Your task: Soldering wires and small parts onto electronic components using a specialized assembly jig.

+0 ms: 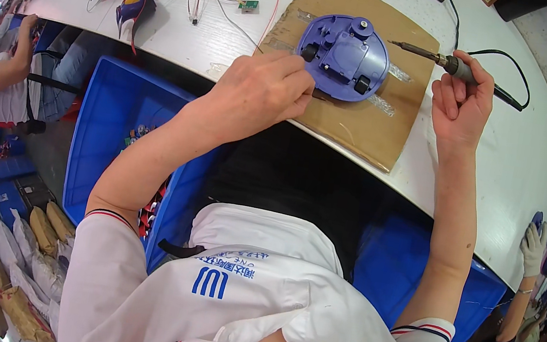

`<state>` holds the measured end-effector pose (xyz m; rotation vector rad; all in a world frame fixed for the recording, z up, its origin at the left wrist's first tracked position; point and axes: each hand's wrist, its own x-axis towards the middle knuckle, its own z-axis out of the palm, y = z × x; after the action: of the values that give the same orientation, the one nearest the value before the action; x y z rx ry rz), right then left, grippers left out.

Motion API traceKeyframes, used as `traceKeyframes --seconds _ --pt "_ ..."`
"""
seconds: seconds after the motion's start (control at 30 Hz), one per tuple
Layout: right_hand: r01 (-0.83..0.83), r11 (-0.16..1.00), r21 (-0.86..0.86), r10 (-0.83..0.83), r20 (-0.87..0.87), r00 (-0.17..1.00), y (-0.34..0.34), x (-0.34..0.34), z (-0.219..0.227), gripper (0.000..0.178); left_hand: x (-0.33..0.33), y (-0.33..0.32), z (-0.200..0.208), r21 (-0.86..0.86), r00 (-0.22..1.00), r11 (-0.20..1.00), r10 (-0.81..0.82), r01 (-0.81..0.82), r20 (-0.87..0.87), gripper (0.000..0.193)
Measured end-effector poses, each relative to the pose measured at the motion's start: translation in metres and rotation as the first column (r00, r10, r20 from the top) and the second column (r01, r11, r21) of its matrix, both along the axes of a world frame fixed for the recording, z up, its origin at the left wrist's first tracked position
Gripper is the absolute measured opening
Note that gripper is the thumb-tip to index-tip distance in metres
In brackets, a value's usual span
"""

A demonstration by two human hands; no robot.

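A purple plastic toy base [352,58] with small black wheels lies on a brown cardboard sheet [372,133]. My left hand [261,90] is closed beside the base's near left edge, fingers curled together. What it pinches, if anything, is hidden under the fingers. In my right hand [467,101] is a soldering iron [456,67], gripped by its dark handle. Its bare metal tip points left, just off the base's right rim and not touching it. A black cord trails from the iron's handle.
Thin wires with a small green circuit board [248,5] lie at the back left, near purple and orange toy shells [135,6]. Blue bins [120,125] stand under the white table [502,171]. A co-worker sits at left; another's gloved hand [533,248] reaches in at right.
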<state>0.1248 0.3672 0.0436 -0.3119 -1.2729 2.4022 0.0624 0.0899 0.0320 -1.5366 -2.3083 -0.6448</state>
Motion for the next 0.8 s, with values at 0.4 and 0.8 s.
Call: traceKeyframes --seconds 0.4,0.8 --pt "-0.043 0.984 0.172 0.029 0.079 0.996 -0.031 0.011 0.004 0.028 0.022 -0.002 -0.011 0.384 0.911 0.866 0.168 -0.319 0.377 0.020" --pt "-0.058 0.974 0.217 0.045 0.066 0.997 -0.049 0.008 -0.002 0.026 0.023 0.006 -0.019 0.384 0.903 0.836 0.272 -0.392 0.332 0.013"
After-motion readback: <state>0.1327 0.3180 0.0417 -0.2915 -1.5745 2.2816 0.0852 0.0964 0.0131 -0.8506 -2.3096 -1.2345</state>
